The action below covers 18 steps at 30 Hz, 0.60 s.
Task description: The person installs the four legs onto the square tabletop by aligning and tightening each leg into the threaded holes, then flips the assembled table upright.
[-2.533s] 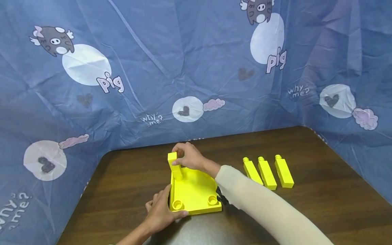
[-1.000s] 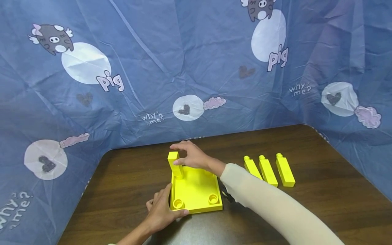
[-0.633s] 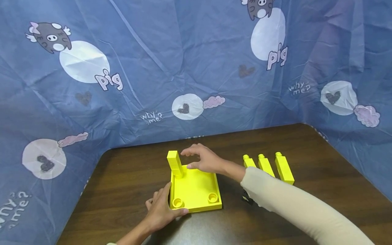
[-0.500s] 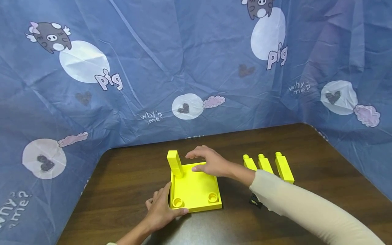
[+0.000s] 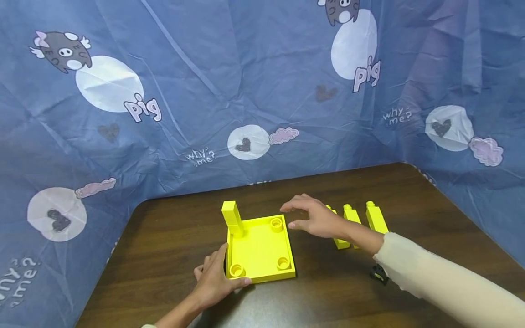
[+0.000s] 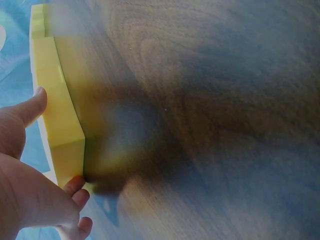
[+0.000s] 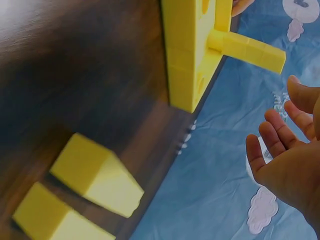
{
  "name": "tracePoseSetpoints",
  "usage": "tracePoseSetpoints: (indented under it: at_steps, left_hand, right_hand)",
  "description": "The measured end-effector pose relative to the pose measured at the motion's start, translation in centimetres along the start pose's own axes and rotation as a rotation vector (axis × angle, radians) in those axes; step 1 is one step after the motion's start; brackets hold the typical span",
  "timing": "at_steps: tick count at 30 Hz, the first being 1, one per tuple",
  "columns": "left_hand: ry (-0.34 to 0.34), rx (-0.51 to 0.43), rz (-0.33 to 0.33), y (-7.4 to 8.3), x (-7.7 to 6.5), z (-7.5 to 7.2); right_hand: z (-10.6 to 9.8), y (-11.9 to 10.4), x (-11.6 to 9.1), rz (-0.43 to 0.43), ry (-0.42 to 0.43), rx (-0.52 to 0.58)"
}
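Note:
A yellow square tabletop piece (image 5: 262, 248) with a raised rim lies on the table, three round sockets showing at its corners. In the far left corner a square yellow leg (image 5: 232, 216) stands upright. My left hand (image 5: 213, 282) grips the near left corner, thumb along the front edge and fingers at the left side; the left wrist view shows that thumb on the yellow edge (image 6: 60, 100). Right of the piece, my right hand (image 5: 317, 217) hovers with fingers loosely bent and nothing in them. In the right wrist view its fingers are apart from the standing leg (image 7: 255, 52).
Three loose yellow legs with knobbed ends lie to the right, the rightmost leg (image 5: 376, 217) partly behind my right forearm. A black wrist device (image 5: 379, 274) hangs under the right sleeve. Blue printed cloth (image 5: 184, 114) walls the brown table's (image 5: 156, 255) back and sides.
My right hand has let go of the standing leg and moved right, past the tabletop's right edge, uncovering the far right socket. The left hand keeps its grip on the corner.

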<state>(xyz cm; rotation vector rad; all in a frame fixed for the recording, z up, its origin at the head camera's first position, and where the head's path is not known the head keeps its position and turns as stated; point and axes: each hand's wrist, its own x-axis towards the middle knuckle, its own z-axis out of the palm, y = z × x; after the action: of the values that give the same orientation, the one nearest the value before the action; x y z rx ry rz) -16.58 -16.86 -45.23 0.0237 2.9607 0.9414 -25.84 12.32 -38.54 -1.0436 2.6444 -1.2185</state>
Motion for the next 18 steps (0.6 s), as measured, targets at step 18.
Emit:
tracePoseSetpoints:
  at_steps: [18]
  left_hand:
    - [0.001, 0.015, -0.002, -0.1, 0.0, 0.0]
  right_hand:
    - [-1.3, 3.7, -3.9, 0.015, -0.035, -0.146]
